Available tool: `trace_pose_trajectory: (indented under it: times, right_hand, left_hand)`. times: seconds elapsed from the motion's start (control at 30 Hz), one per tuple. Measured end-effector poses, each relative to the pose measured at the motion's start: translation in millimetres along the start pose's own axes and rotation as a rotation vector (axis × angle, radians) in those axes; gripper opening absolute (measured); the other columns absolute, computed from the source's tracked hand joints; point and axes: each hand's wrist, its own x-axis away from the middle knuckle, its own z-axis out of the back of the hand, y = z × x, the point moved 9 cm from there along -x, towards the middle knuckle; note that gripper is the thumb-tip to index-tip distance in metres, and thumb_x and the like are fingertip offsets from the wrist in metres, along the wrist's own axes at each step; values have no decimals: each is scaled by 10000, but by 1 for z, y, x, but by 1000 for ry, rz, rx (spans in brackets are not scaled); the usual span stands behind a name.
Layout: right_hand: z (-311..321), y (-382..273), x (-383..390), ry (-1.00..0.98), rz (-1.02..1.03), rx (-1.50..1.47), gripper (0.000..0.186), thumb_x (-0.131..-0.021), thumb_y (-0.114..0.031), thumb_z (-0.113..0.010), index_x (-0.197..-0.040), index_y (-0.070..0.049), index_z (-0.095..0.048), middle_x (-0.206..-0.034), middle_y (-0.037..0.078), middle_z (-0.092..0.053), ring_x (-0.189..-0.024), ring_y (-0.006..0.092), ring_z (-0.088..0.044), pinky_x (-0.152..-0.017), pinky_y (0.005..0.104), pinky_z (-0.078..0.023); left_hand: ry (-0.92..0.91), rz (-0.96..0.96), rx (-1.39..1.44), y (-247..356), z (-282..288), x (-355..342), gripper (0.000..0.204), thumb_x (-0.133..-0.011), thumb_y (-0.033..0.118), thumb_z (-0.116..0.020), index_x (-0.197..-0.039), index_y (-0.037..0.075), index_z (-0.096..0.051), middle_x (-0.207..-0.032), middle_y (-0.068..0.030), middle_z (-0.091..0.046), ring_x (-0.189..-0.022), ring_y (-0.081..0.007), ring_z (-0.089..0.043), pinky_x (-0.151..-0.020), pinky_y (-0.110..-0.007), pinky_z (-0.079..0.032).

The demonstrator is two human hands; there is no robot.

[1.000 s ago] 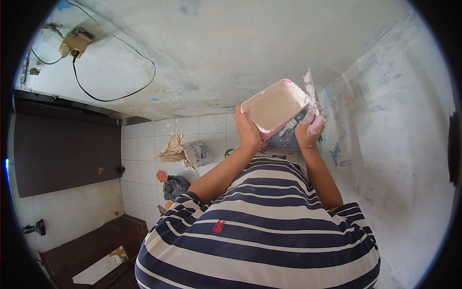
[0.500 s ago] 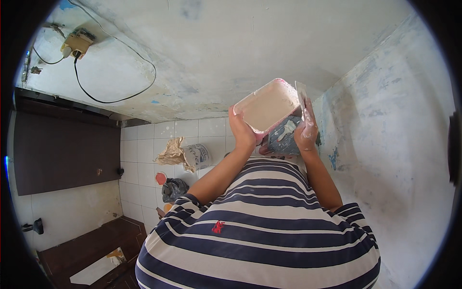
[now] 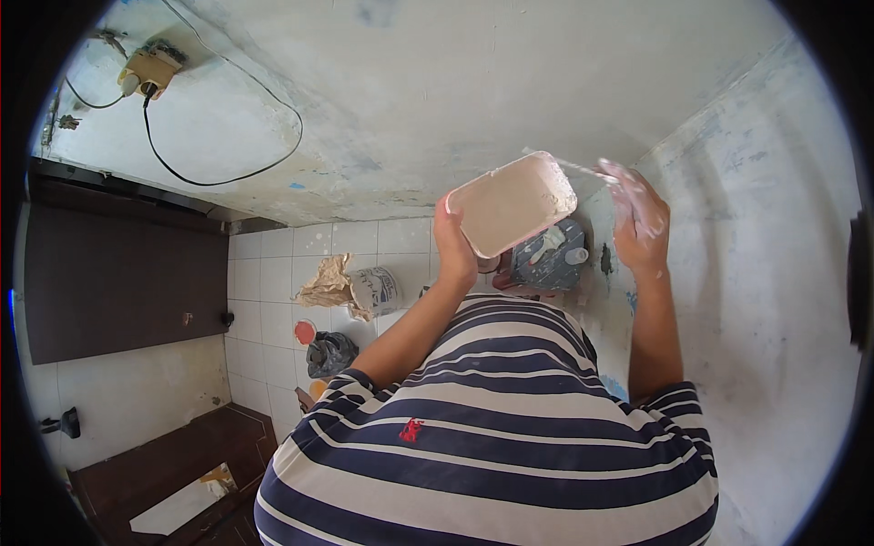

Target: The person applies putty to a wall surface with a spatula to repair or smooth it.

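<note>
My left hand grips the near left side of a rectangular tub, tilted a little. Smooth off-white filler paste covers its inside, with thicker lumps by the right end. To the right of the tub, my right hand, smeared with white paste, is closed around a flat scraper. The blade shows nearly edge-on, reaching left behind the tub's far right corner; I cannot tell whether it touches the wall. Below the tub stands a grey, paint-spattered stool bearing a whitish tool and a small pale cup.
Patchy painted walls rise ahead and at right. On the tiled floor lie a white bucket, crumpled brown paper, a red-filled round lid and a black plastic bag. A socket with a looping cable is at upper left.
My right hand has moved right, away from the tub's edge, and the scraper has turned from upright to nearly level. The tub has shifted slightly right in my left hand.
</note>
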Motion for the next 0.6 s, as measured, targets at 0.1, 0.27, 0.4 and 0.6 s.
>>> trace_pose_trajectory:
  times: [0.1, 0.27, 0.4, 0.6]
  right_hand:
    - [-23, -12, -20, -328, 24, -24, 377, -937, 100, -547, -1278, -5, -669, -1217, 178, -733, -1029, 377, -724, -904, 435, -575]
    - [-51, -22, -30, -512, -48, -14, 382, -929, 98, -554, -1277, -10, -669, -1210, 201, -725, -1054, 401, -708, -922, 429, -561]
    - [-68, -15, -28, -370, -88, 3, 376, -936, 69, -553, -1288, -12, -659, -1202, 220, -717, -1062, 421, -697, -913, 440, -557]
    - [-117, -34, -18, -361, -185, 131, 353, -945, 29, -565, -1288, 6, -645, -1197, 243, -711, -1096, 441, -682, -935, 454, -554]
  left_hand:
    - [-36, 116, 108, -8, 2, -4, 420, -1031, 252, -417, -1376, 25, -494, -1298, -122, -577, -1226, -218, -555, -1080, -381, -433]
    - [-72, 203, 207, 3, 7, -9, 386, -1058, 272, -420, -1368, 51, -483, -1300, -103, -577, -1222, -212, -568, -1051, -381, -470]
    - [-100, 272, 272, 12, 15, -16, 372, -1075, 308, -438, -1361, 72, -461, -1282, -90, -574, -1211, -201, -579, -1023, -368, -502]
    - [-73, 225, 277, 36, 46, -35, 370, -1073, 310, -449, -1356, 72, -446, -1279, -96, -561, -1203, -208, -575, -1034, -380, -498]
